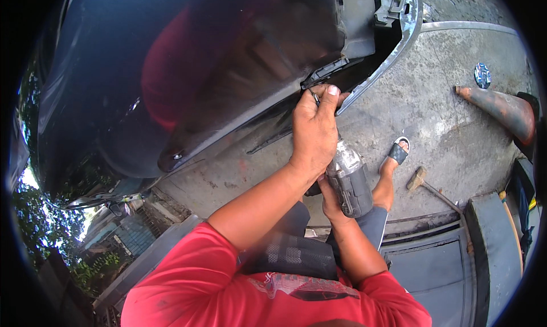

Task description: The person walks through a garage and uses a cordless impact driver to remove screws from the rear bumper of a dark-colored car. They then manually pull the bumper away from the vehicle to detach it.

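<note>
My left hand (pixel 314 127) reaches up to the lower edge of a dark car body panel (pixel 228 119). Its thumb and fingers are closed in a pinch beside a black bracket (pixel 326 72). A small dark metal piece (pixel 315 98) shows between thumb and finger, too small to name. Below it, my right hand (pixel 332 199) is wrapped round a cordless power driver (pixel 351 187) with a worn silver nose and a dark body. The driver's nose points up toward my left wrist. Its tip is hidden behind that wrist.
A loose bumper edge (pixel 393 56) curves out right of the panel. On the concrete floor (pixel 439 127) lie a tipped orange traffic cone (pixel 501 110), a round patterned disc (pixel 482 75) and a long-handled hammer (pixel 419 180). My sandalled foot (pixel 399 151) stands there. A grey metal panel (pixel 433 264) is at lower right.
</note>
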Demonstrator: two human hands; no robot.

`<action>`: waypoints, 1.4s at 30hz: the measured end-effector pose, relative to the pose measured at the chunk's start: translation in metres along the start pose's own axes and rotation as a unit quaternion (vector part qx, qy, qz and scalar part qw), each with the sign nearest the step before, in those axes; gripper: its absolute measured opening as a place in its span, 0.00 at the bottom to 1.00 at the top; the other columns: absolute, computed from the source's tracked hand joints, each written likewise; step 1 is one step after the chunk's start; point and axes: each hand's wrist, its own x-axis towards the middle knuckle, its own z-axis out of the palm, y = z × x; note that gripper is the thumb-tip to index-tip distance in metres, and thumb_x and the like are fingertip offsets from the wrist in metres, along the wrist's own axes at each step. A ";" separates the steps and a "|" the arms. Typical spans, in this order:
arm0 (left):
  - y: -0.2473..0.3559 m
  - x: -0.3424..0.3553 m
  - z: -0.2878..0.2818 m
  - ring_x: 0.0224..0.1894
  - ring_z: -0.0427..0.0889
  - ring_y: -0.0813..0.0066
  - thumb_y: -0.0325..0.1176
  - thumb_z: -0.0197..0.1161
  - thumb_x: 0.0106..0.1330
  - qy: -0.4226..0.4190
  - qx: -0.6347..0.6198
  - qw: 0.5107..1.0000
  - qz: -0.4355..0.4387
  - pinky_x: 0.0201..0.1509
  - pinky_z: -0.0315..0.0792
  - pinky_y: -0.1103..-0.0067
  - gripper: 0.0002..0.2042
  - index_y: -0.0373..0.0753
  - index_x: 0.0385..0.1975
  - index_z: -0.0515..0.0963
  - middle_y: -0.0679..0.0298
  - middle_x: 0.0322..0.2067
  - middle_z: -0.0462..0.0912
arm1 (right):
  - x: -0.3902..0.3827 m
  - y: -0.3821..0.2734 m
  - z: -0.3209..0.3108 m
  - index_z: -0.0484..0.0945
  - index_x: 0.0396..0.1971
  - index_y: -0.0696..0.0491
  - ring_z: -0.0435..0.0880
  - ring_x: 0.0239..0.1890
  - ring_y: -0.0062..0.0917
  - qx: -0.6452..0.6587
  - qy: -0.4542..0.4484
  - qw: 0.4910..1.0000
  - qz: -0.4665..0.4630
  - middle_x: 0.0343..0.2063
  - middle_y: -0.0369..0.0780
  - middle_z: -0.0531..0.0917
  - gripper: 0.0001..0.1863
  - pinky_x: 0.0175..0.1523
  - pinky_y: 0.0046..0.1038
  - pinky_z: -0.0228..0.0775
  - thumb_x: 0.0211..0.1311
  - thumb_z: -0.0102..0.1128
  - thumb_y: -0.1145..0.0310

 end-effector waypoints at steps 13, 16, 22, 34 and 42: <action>-0.009 0.006 -0.005 0.46 0.82 0.80 0.38 0.64 0.78 -0.004 -0.077 0.996 -0.050 0.56 0.74 0.82 0.11 0.35 0.45 0.78 0.61 0.44 0.86 | 0.004 0.011 -0.002 0.83 0.54 0.56 0.84 0.53 0.40 -0.036 -0.003 0.998 -0.045 0.49 0.45 0.86 0.18 0.60 0.38 0.74 0.64 0.69 0.73; -0.008 0.003 -0.007 0.46 0.83 0.79 0.40 0.64 0.77 -0.016 -0.111 0.993 -0.042 0.58 0.74 0.79 0.12 0.36 0.45 0.78 0.59 0.44 0.87 | 0.001 0.018 -0.006 0.82 0.55 0.57 0.84 0.53 0.38 0.015 -0.028 0.999 0.019 0.49 0.45 0.86 0.19 0.60 0.37 0.73 0.64 0.69 0.74; -0.004 0.003 0.000 0.48 0.83 0.76 0.41 0.62 0.79 -0.019 -0.064 0.998 -0.020 0.60 0.75 0.76 0.13 0.35 0.45 0.78 0.55 0.45 0.87 | -0.004 0.045 0.004 0.78 0.59 0.57 0.83 0.55 0.34 0.117 -0.010 0.988 0.096 0.51 0.44 0.84 0.23 0.62 0.35 0.72 0.65 0.69 0.71; -0.004 0.007 -0.003 0.48 0.83 0.74 0.41 0.60 0.80 -0.018 -0.070 0.996 -0.056 0.60 0.73 0.77 0.15 0.33 0.46 0.79 0.56 0.43 0.87 | -0.002 0.021 0.009 0.81 0.55 0.56 0.86 0.48 0.32 0.057 0.004 0.997 0.054 0.45 0.41 0.87 0.19 0.55 0.34 0.75 0.66 0.70 0.70; 0.001 0.005 -0.001 0.46 0.81 0.77 0.42 0.60 0.80 0.005 -0.038 0.997 -0.066 0.58 0.73 0.78 0.16 0.32 0.46 0.80 0.60 0.41 0.85 | -0.003 0.010 0.004 0.82 0.53 0.57 0.86 0.48 0.33 0.010 -0.022 0.999 0.049 0.46 0.42 0.87 0.16 0.55 0.34 0.76 0.66 0.69 0.72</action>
